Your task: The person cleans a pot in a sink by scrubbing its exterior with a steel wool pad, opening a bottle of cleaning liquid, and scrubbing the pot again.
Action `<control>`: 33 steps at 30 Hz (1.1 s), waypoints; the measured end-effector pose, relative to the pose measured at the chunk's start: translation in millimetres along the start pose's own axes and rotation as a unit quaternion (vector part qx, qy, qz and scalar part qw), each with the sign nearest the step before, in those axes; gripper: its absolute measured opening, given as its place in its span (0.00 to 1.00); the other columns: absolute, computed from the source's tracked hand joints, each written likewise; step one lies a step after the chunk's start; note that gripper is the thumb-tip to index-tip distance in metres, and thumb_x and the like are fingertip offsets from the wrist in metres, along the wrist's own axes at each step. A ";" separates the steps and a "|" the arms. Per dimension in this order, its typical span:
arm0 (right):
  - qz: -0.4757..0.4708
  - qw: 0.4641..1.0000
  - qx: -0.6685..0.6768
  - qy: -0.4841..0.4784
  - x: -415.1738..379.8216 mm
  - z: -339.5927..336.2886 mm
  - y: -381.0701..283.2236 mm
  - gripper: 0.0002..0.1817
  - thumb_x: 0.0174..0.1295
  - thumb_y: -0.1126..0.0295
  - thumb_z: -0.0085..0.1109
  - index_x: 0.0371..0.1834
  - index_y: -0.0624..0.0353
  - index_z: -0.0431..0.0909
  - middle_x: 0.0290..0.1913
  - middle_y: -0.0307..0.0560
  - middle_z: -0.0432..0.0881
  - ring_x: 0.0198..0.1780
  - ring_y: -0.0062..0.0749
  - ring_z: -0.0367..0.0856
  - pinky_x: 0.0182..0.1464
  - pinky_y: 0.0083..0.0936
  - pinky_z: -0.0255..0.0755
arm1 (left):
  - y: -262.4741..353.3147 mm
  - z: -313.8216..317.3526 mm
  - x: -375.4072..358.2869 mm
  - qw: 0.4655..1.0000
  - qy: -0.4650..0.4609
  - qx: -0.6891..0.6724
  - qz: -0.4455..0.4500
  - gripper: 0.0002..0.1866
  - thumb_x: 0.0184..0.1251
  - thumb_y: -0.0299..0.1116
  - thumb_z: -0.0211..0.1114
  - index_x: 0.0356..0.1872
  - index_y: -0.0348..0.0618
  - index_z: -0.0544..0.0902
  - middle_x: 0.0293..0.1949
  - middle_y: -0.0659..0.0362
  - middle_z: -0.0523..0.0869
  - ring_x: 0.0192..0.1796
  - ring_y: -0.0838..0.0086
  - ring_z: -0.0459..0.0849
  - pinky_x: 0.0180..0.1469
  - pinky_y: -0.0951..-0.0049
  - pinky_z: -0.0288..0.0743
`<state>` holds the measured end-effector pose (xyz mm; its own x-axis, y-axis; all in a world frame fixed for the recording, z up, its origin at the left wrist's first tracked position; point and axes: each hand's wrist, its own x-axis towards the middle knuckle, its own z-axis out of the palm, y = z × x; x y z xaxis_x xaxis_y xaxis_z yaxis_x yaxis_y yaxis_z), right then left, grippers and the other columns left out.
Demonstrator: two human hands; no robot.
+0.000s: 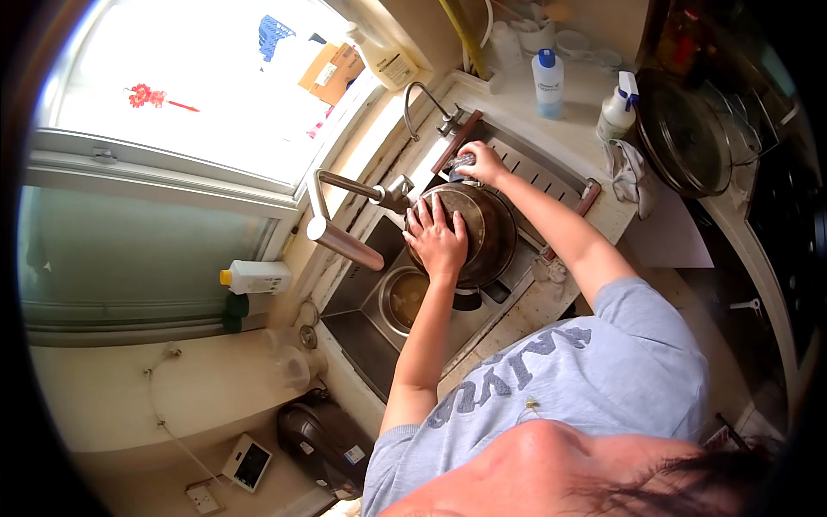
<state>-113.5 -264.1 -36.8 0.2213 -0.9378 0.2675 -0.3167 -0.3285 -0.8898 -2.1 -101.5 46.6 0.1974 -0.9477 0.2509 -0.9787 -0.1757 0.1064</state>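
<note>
A dark metal pot [495, 233], tilted with its brown, stained outer surface showing, rests over the sink. My left hand [438, 241] lies on it with the fingers spread. At the pot's far edge my right hand [486, 165] is closed around a small dark, shiny object [463, 164], perhaps a scrubber; the fingers partly hide it. Beside the pot, in the sink [357, 306], sits a round metal pan [405, 299] with brownish liquid in it. My left forearm covers part of its rim.
A faucet [345, 243] reaches over the sink, with a thin curved tap [413, 112] farther back. On the right counter stand a blue-capped bottle [548, 86], a spray bottle [617, 110], a cloth [631, 177] and a large glass lid [685, 133]. A white bottle [258, 277] is by the window.
</note>
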 end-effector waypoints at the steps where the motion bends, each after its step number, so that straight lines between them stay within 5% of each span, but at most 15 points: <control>1: -0.031 0.999 -0.022 -0.037 6.1 9.1 2.5 0.19 0.37 0.65 0.71 0.35 0.57 0.78 0.41 0.50 0.78 0.43 0.44 0.77 0.49 0.32 0.70 | -0.2 0.1 -0.1 1.000 -0.002 0.001 0.000 0.29 0.63 0.50 0.50 0.64 0.50 0.66 0.66 0.52 0.62 0.68 0.53 0.56 0.63 0.43 0.50; 4: -0.059 0.975 -0.087 -0.198 13.3 27.5 31.8 0.12 0.39 0.69 0.68 0.30 0.54 0.80 0.39 0.44 0.79 0.45 0.40 0.77 0.51 0.32 0.69 | 1.5 -3.8 1.0 1.000 -0.006 0.004 -0.005 0.29 0.63 0.50 0.50 0.63 0.50 0.66 0.66 0.53 0.62 0.68 0.54 0.56 0.63 0.43 0.50; 8: -0.150 0.971 -0.087 -0.163 -4.5 8.4 49.2 0.10 0.38 0.72 0.67 0.28 0.51 0.81 0.41 0.40 0.80 0.48 0.35 0.75 0.53 0.33 0.65 | 1.5 -3.2 -0.9 1.000 -0.009 -0.001 -0.006 0.29 0.62 0.51 0.50 0.63 0.51 0.66 0.66 0.55 0.62 0.68 0.56 0.56 0.63 0.44 0.50; 12: -0.141 0.974 -0.093 -0.150 -26.8 -11.9 54.4 0.10 0.39 0.72 0.66 0.28 0.52 0.81 0.41 0.42 0.80 0.47 0.36 0.76 0.51 0.33 0.65 | 0.9 -6.9 -1.8 1.000 -0.014 -0.013 0.003 0.29 0.62 0.51 0.50 0.63 0.51 0.67 0.66 0.56 0.61 0.69 0.56 0.55 0.64 0.44 0.50; 14: 0.037 0.895 -0.334 -0.293 -31.0 -30.6 49.2 0.09 0.42 0.72 0.66 0.30 0.53 0.81 0.41 0.46 0.80 0.45 0.39 0.77 0.50 0.34 0.66 | 1.6 -6.9 0.3 1.000 -0.011 -0.020 -0.002 0.29 0.62 0.51 0.50 0.63 0.51 0.67 0.66 0.56 0.62 0.69 0.57 0.55 0.64 0.44 0.50; 15: 0.037 0.894 -0.335 -0.294 -37.9 -36.0 42.7 0.09 0.42 0.72 0.66 0.30 0.53 0.81 0.41 0.46 0.80 0.45 0.39 0.77 0.50 0.34 0.66 | 1.1 -6.7 0.2 1.000 -0.009 -0.022 -0.001 0.29 0.62 0.51 0.50 0.63 0.51 0.67 0.66 0.56 0.61 0.69 0.56 0.55 0.64 0.44 0.50; 17: 0.147 0.978 -0.128 -0.075 -57.1 -44.9 30.6 0.08 0.50 0.71 0.63 0.35 0.56 0.81 0.42 0.47 0.80 0.46 0.38 0.78 0.52 0.31 0.67 | 2.0 -6.1 -1.0 1.000 -0.009 -0.026 -0.001 0.29 0.62 0.51 0.50 0.63 0.51 0.67 0.66 0.56 0.61 0.69 0.56 0.55 0.64 0.44 0.49; 18: 0.144 0.978 -0.132 -0.075 -60.5 -41.9 25.0 0.08 0.50 0.71 0.63 0.35 0.56 0.81 0.42 0.47 0.80 0.46 0.38 0.78 0.52 0.31 0.67 | 2.3 -5.6 0.8 1.000 -0.007 -0.030 -0.001 0.28 0.62 0.50 0.51 0.62 0.51 0.67 0.67 0.56 0.61 0.69 0.56 0.55 0.64 0.43 0.49; 20: 0.169 0.953 0.251 -0.020 -75.4 -25.1 9.8 0.09 0.57 0.71 0.58 0.41 0.60 0.80 0.44 0.46 0.80 0.49 0.34 0.77 0.54 0.26 0.66 | 1.6 -6.8 -2.9 0.999 -0.013 -0.030 -0.001 0.28 0.62 0.50 0.51 0.62 0.51 0.68 0.67 0.55 0.62 0.69 0.56 0.54 0.64 0.42 0.48; 21: 0.043 0.982 0.181 0.016 -84.8 -7.8 26.2 0.11 0.59 0.69 0.57 0.44 0.56 0.80 0.42 0.45 0.80 0.46 0.32 0.77 0.51 0.25 0.69 | 2.4 -7.9 -1.6 0.999 -0.014 -0.031 -0.001 0.28 0.62 0.50 0.51 0.62 0.51 0.68 0.66 0.55 0.62 0.69 0.56 0.54 0.64 0.42 0.48; 25: 0.078 0.995 0.056 0.017 -112.6 -16.3 47.7 0.10 0.57 0.70 0.56 0.41 0.57 0.80 0.43 0.47 0.79 0.48 0.37 0.76 0.53 0.27 0.67 | 1.9 -5.9 -1.6 1.000 -0.007 -0.030 0.004 0.28 0.62 0.49 0.51 0.62 0.50 0.68 0.66 0.55 0.62 0.68 0.55 0.55 0.64 0.42 0.49; 33: 0.150 0.975 0.127 0.106 -153.4 -14.9 0.3 0.12 0.60 0.68 0.55 0.46 0.56 0.76 0.43 0.47 0.75 0.48 0.36 0.73 0.54 0.26 0.64 | 1.2 -6.9 -2.1 0.999 -0.017 -0.033 0.001 0.29 0.62 0.49 0.50 0.63 0.50 0.67 0.67 0.54 0.61 0.69 0.55 0.54 0.65 0.43 0.47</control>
<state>-161.3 -122.0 -72.5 -0.0509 -0.9983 0.0273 -0.0934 -0.0225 -0.9954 -3.4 -97.9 52.8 0.1922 -0.9566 0.2190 -0.9730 -0.1567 0.1693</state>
